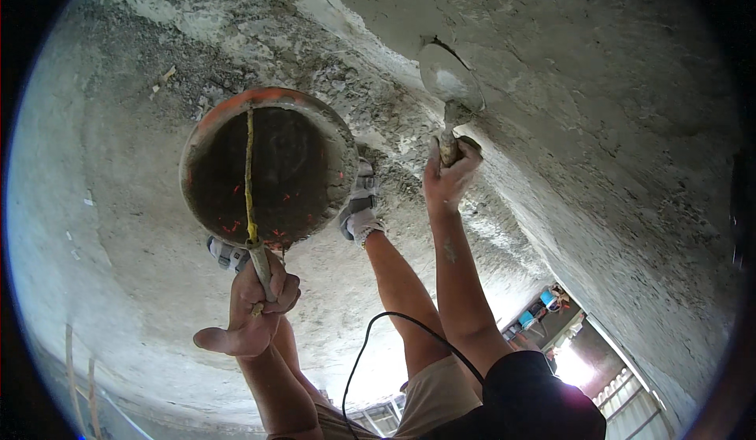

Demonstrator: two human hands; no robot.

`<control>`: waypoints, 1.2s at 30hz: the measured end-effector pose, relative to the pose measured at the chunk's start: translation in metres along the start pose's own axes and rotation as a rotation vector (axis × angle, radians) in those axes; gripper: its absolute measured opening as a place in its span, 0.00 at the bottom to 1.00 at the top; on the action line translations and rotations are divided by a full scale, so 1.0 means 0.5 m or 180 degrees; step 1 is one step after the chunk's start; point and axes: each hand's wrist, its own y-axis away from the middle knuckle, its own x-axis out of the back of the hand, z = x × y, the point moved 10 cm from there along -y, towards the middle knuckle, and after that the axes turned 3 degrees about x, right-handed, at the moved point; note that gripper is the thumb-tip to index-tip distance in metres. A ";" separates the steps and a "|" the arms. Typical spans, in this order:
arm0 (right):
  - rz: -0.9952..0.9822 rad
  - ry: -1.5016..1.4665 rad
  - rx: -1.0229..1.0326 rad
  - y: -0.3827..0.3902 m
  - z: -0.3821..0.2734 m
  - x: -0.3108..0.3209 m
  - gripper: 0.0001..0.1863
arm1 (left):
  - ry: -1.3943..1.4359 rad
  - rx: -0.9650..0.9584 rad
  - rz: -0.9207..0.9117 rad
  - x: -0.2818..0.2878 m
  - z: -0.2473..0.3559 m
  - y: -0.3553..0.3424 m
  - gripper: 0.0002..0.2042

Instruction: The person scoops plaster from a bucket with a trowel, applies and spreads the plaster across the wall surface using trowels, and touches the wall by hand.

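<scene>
My left hand (260,302) is closed round the light-coloured grip of a bucket handle (250,176), its thumb sticking out to the left. The handle, partly yellow, runs across the mouth of a round, mortar-smeared bucket (346,137) with an orange patch on its rim. Grey residue coats the dark inside; how much mortar it holds I cannot tell. My right hand (451,178) grips a trowel by its dirty handle. The trowel's rounded metal blade (450,77) lies against the grey plastered wall (583,85), low down near the floor.
The rough concrete floor (142,282) carries crumbs of mortar along the wall's foot. My sandalled feet (361,204) stand close behind the bucket. A black cable (368,334) loops before my body. Blue items (549,298) sit beyond at lower right, and thin poles (93,397) at lower left.
</scene>
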 end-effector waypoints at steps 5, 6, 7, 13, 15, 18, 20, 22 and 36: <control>-0.0472 0.0487 -0.0622 0.070 0.038 -0.036 0.23 | 0.0131 0.0042 0.0260 0.022 0.013 0.012 0.62; -0.0436 0.0236 -0.0866 0.092 0.052 -0.036 0.23 | 0.0152 0.0021 0.0255 0.029 0.012 0.012 0.62; -0.0454 0.0236 -0.0851 0.099 0.033 -0.034 0.23 | 0.0243 -0.0111 0.0100 0.029 0.018 0.017 0.63; -0.0793 0.0256 -0.0992 0.077 -0.017 -0.046 0.21 | 0.0512 -0.0237 0.0693 0.059 0.038 0.054 0.67; -0.0693 0.0127 -0.0950 0.017 -0.045 -0.045 0.21 | 0.0489 -0.0209 0.0788 0.077 0.042 0.066 0.67; -0.0649 -0.0007 -0.0893 -0.048 -0.062 -0.046 0.19 | 0.0562 -0.0160 0.2902 0.116 0.035 0.127 0.69; -0.0677 -0.0017 -0.0885 -0.062 -0.063 -0.051 0.18 | 0.0441 -0.0156 0.2487 0.119 0.043 0.123 0.70; -0.0896 -0.0121 -0.0960 -0.027 -0.029 -0.065 0.19 | 0.0310 -0.0181 0.2074 0.141 0.048 0.123 0.70; -0.1077 0.0487 -0.0994 -0.055 -0.060 0.017 0.19 | 0.0538 -0.0325 0.1732 0.150 0.066 0.151 0.52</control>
